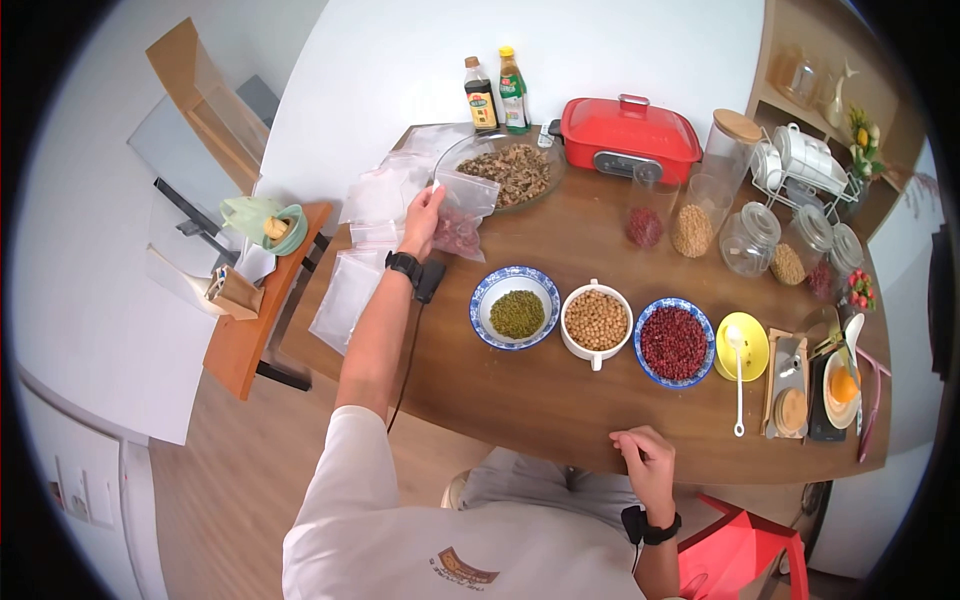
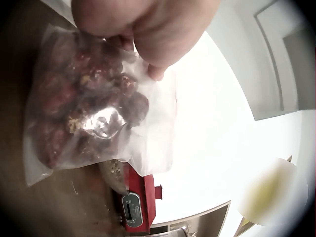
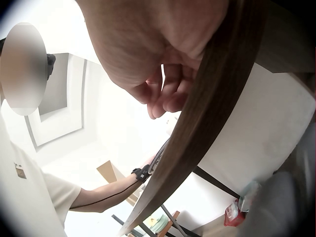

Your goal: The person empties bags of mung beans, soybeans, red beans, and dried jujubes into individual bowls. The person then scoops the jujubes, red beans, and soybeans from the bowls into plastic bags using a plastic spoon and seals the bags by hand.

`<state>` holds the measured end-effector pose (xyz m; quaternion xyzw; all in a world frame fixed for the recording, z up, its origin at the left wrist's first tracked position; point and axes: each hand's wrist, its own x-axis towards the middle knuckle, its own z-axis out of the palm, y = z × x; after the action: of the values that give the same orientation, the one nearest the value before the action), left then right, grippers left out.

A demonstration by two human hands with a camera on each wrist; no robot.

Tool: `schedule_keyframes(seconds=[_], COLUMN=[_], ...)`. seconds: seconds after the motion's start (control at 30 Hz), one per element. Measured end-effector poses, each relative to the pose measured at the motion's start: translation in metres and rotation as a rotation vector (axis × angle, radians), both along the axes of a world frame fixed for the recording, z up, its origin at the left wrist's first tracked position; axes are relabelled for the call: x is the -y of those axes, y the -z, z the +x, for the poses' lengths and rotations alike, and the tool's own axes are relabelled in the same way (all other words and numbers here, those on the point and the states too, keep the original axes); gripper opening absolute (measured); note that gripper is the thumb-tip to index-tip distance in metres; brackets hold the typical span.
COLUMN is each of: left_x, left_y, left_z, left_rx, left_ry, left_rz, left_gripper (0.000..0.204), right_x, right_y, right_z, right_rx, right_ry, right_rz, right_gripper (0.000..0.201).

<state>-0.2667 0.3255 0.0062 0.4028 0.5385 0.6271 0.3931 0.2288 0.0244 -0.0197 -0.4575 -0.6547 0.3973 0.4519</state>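
At the left of the table, my left hand pinches the top of a clear zip bag of dried red dates. In the left wrist view the bag hangs below the fingers, its dates wrinkled and dark red. Flat empty zip bags lie beside and beneath that forearm. Just behind the held bag stands a glass bowl of brown dried pieces. My right hand rests at the table's front edge, fingers loosely curled, holding nothing; the right wrist view shows the same hand by the wooden edge.
Along the front stand a bowl of green beans, a white pot of chickpeas, a bowl of red beans and a yellow bowl with a spoon. Behind are a red electric cooker, sauce bottles and several jars.
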Motion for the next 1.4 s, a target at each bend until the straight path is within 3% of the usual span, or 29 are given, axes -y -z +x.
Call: schedule_keyframes(seconds=[0.07,0.2,0.4,0.47,0.53,0.6,0.67,0.87,0.9,1.03,1.27,1.4], left_x=[-0.001,0.01,0.012,0.013,0.024,0.047,0.081,0.162,0.171,0.184,0.189,0.191], left_y=[0.002,0.003,0.016,0.02,0.014,0.002,-0.012,-0.026,-0.03,-0.029,-0.031,-0.026], left_z=[-0.001,-0.001,-0.004,-0.009,-0.016,-0.013,-0.004,-0.035,-0.043,-0.105,-0.101,-0.107], left_rx=[-0.049,-0.158,-0.191,-0.244,-0.231,-0.509,-0.548,-1.324,-1.36,-1.577,-1.568,-1.63], left_ry=[-0.08,-0.029,-0.059,-0.187,-0.137,-0.162,-0.159,-0.198,-0.247,-0.25,-0.052,-0.017], left_rz=[-0.004,-0.118,-0.03,0.078,0.057,0.174,0.124,0.21,0.215,0.153,0.038,-0.234], left_gripper=[0.024,0.026,0.029,0.039,0.047,0.048,0.049,0.041,0.034,0.036,0.029,0.019], right_x=[0.0,-0.001,-0.001,-0.002,-0.003,0.001,-0.002,-0.001,-0.002,-0.001,-0.001,-0.001], right_y=[-0.002,0.001,-0.002,-0.003,-0.007,-0.006,-0.001,0.001,-0.002,-0.002,0.003,-0.001], right_z=[0.0,0.002,0.002,0.002,0.001,0.004,0.003,-0.001,-0.002,-0.003,-0.004,-0.002], right_rx=[0.0,0.0,0.015,0.019,0.018,0.018,0.031,0.007,0.02,0.001,0.016,0.019], right_ry=[0.01,0.0,0.015,0.005,0.009,0.004,-0.017,0.007,-0.001,-0.018,0.003,-0.003], right_rz=[-0.044,-0.016,-0.037,-0.008,-0.017,-0.029,0.001,-0.032,-0.028,-0.054,-0.044,0.04], right_gripper=[0.009,0.012,0.008,0.008,0.008,0.008,0.011,0.009,0.009,0.013,0.013,0.011])
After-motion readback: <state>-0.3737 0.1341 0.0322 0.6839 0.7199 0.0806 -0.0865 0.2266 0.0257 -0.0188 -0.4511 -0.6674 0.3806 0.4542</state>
